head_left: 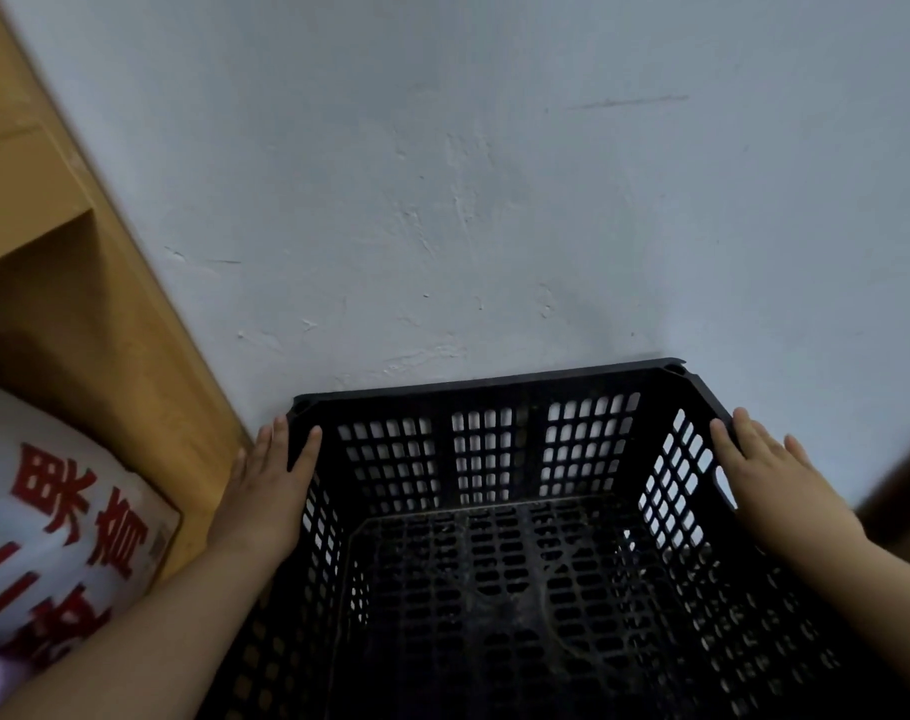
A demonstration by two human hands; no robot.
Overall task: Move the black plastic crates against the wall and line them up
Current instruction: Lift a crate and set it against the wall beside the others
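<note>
One black plastic crate [494, 449] with a lattice of holes fills the lower middle of the head view. It is empty and its far rim lies close to the pale wall [468, 200]. My left hand [268, 485] grips the crate's left rim near the far corner, thumb inside and fingers outside. On the opposite rim my right hand [775, 475] holds the same way, near the far right corner. No other crate is in view.
A light wooden cabinet or shelf unit [78, 262] stands at the left, meeting the wall beside the crate. A white sack with red printed characters [63, 527] sits in it, close to my left forearm. A brown edge shows at the far right.
</note>
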